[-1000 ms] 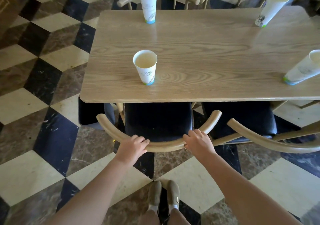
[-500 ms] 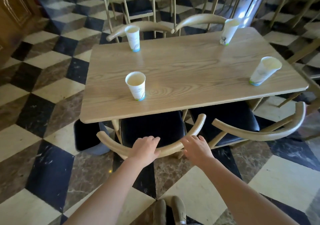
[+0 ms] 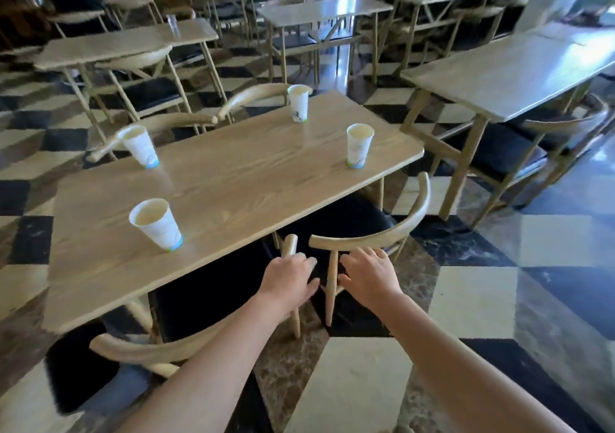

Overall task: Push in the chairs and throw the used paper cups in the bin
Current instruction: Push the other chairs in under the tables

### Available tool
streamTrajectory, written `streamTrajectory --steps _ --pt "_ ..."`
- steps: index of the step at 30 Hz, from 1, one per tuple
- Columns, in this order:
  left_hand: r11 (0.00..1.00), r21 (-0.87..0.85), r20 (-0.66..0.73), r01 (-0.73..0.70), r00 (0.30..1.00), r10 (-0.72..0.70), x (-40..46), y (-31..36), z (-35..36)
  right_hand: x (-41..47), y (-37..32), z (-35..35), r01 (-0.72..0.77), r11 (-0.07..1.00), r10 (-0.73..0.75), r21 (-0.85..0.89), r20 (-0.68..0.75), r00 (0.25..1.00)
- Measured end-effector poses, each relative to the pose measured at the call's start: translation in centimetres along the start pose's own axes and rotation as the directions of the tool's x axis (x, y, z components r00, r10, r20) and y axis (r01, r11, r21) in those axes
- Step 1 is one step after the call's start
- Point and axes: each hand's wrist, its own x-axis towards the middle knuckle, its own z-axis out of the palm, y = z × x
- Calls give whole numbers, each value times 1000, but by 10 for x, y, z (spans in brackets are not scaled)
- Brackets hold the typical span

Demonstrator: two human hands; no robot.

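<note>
Several white paper cups stand on the wooden table (image 3: 233, 183): one near me (image 3: 156, 224), one at the far left (image 3: 138, 146), one at the far edge (image 3: 298, 103), one at the right (image 3: 358, 144). The left chair (image 3: 149, 346) has its black seat under the table. The right chair (image 3: 382, 233) stands angled, with its seat partly out. My left hand (image 3: 289, 278) hovers by the tip of the left chair's rail, fingers loose. My right hand (image 3: 369, 276) is spread just below the right chair's curved back rail.
Two more chairs (image 3: 186, 121) sit at the table's far side. Another table with a chair (image 3: 506, 76) stands close on the right. More tables and chairs fill the room behind. A dark object (image 3: 76, 376) sits on the checkered floor at the lower left.
Both hands let go of the left chair's back rail and moved right toward the second chair. My view lifted and swung right, showing more of the room.
</note>
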Motion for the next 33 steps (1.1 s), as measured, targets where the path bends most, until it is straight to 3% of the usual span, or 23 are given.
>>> streamTrajectory --steps 16,28,33 --pt "990 -89 -66 -109 992 103 154 264 52 -85 298 -32 -246 968 250 -50 97 963" --pt "992 -55 -7 -111 994 111 304 325 73 -21 434 -28 -281 959 283 -36 86 955" --pt "985 -138 -20 -105 994 103 393 328 77 42 494 -45 -301 953 303 -47 79 950"
